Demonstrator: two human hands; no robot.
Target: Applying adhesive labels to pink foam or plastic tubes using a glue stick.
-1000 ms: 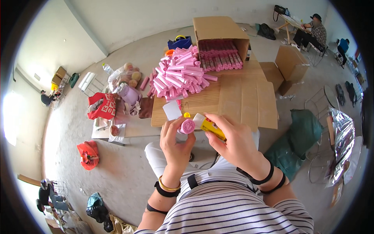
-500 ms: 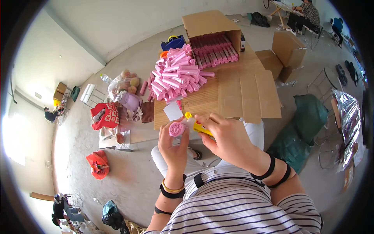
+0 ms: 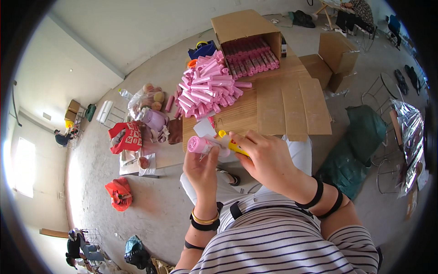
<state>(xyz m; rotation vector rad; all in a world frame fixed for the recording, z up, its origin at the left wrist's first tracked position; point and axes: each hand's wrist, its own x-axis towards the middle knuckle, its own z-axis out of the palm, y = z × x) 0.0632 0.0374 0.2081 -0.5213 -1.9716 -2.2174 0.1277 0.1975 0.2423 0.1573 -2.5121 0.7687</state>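
While both hands work close together at the centre of this wide, downward view, the left hand (image 3: 200,170), toward 7 o'clock, pinches a pink roll (image 3: 201,145) between thumb and fingers. The roll is tilted, its spiral end facing about 10 o'clock. The right hand (image 3: 269,157), at 4 o'clock, is curled around a yellow-and-white tube (image 3: 238,148), gripping it between thumb and fingers, with its tip end toward 10 o'clock, just beside the roll. Whether tube and roll touch is not clear.

Beyond the hands, toward 12 o'clock, stands a wooden table (image 3: 241,115). Near its closest edge lies a white card (image 3: 204,128), just past the roll at 11 o'clock. A loose heap of pink rolls (image 3: 210,87) lies at 12 o'clock. Just past 12, an open cardboard box (image 3: 245,25) on its side holds stacked, neatly lined rolls. Behind the heap sits a blue tape dispenser (image 3: 202,50). At 2 o'clock, a flat cardboard flap (image 3: 292,107) covers part of the tabletop.

Farther out, a red bag (image 3: 127,138) with white markings sits at 9 o'clock, and a clear bag of round items (image 3: 148,98) at 10. On the floor, an orange-red bag (image 3: 118,192) lies at 8 o'clock and a dark green sack (image 3: 353,150) at 3.
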